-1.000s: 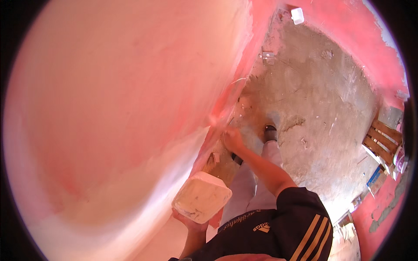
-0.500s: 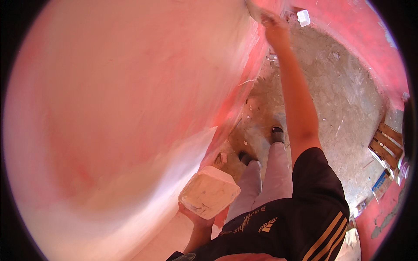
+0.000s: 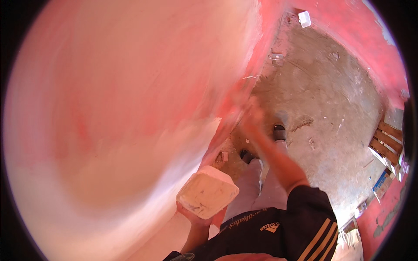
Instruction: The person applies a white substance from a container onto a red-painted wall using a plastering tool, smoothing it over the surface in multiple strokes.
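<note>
My left hand (image 3: 193,216) grips a pale, squarish tub (image 3: 208,194) from its near side, low in the view and close to the wall. Dark smears mark the tub's cream-coloured face. In front of me, my right hand (image 3: 252,117) is smeared by motion beside the foot of the wall (image 3: 143,87). Its fingers and anything in them cannot be made out. Cream coating covers much of that wall, with red-pink patches showing through and a pink band along its lower edge.
A small white container (image 3: 305,19) lies at the far corner of the dusty concrete floor (image 3: 331,95). On the right are a slatted wooden piece (image 3: 386,141) and a blue-and-brown box (image 3: 382,182). A small pink block (image 3: 224,156) lies near my shoes (image 3: 279,132).
My right hand has swept back toward me from the far end of the wall, its elbow now bent. My left hand and the tub have barely shifted.
</note>
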Demonstrator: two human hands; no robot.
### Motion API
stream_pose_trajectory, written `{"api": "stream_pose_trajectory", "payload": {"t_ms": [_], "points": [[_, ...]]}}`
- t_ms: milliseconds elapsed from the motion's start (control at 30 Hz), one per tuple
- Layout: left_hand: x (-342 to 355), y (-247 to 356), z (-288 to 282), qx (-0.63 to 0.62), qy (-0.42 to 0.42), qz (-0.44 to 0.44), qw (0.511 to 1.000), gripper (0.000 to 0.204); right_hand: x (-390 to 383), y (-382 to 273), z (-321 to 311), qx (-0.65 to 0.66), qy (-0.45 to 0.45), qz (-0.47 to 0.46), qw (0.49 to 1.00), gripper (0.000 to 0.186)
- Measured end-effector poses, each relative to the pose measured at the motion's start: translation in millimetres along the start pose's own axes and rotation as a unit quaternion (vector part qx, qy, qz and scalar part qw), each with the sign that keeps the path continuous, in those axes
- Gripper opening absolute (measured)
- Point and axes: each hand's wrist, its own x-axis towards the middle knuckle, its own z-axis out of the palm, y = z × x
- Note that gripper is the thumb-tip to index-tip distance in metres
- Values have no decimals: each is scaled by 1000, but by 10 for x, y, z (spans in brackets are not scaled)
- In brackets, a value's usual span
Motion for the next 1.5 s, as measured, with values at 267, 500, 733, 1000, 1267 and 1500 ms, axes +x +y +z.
{"api": "stream_pose_trajectory", "payload": {"t_ms": [267,500,733,1000,1267,1500], "points": [[110,-119,-696,77,-11,26,997,78,3056,-935,-331,-99,210,-74,970,33],[167,-43,-1000,-176,16,-104,979,80,190,-593,412,-21,-85,-126,988,38],[211,-36,-917,-14,-16,-62,998,60,-773,-420,183,118,-117,62,984,31],[280,-52,-969,-218,-233,-95,943,52,3496,-763,-682,14,110,-136,985,19],[284,-137,-1171,-227,-96,-186,951,88,729,-1119,386,13,52,-86,995,28],[221,-11,-757,34,-126,43,991,52,-920,-302,223,367,-104,106,918,29]]}}
